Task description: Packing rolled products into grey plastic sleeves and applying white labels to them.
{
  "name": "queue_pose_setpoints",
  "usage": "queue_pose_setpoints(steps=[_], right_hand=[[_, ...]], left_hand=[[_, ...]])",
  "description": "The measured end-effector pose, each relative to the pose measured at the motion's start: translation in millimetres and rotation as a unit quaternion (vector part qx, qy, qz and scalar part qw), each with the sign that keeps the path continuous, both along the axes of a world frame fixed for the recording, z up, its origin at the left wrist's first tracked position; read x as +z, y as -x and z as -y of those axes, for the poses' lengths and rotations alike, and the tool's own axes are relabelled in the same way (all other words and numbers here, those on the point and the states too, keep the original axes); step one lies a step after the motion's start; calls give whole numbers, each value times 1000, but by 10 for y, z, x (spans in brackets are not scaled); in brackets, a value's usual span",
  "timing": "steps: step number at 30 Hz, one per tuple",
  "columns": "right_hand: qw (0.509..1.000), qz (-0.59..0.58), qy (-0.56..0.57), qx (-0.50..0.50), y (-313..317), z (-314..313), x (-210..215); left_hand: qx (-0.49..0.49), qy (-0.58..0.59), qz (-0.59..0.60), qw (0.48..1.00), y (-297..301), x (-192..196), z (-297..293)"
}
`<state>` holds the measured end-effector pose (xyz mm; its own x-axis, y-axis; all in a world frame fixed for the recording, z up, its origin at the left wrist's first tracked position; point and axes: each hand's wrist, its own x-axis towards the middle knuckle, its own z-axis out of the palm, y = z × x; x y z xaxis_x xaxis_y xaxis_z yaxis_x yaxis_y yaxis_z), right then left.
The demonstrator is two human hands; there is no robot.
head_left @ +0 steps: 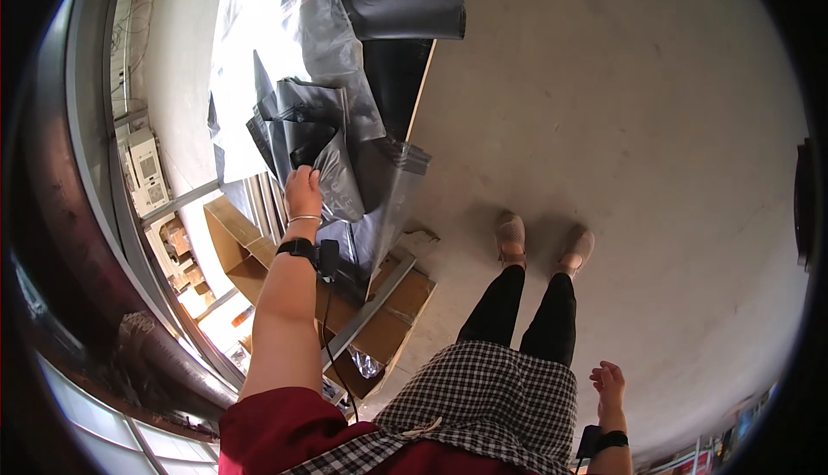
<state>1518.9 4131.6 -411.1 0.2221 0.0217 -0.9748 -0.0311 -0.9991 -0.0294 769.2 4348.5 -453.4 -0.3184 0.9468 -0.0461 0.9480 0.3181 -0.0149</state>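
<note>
Dark grey plastic, creased and folded over itself, forms the bag [341, 184] in the head view, and every place here is told from it. The bag lies over the table [397, 87], whose black top and pale edge show to its upper right. At the bag's near edge, the left hand [304, 187] has its fingers clamped on the plastic. A pale bracelet [304, 218] and a black wristband [297, 249] circle that arm, just below the bag. The right hand [608, 378] hangs well apart from the bag, low to its right, with its fingers loosely curled, apart and holding nothing.

Beyond the bag spreads clear plastic [323, 40], bright with glare; farther off, to the upper right, lies a black plastic bundle [405, 1]. Translucent grey plastic [390, 180] sits just right of the bag. Below it are an open cardboard box [410, 303] and, farther right, two beige shoes [511, 232] on the concrete floor [638, 130].
</note>
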Motion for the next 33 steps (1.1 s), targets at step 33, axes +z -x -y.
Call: queue_pose_setpoints(steps=[33], right_hand=[[935, -337, -32, -108, 1945, -1866, 2061]], left_hand=[[-305, -59, 722, 618, -3657, 3093, 865]])
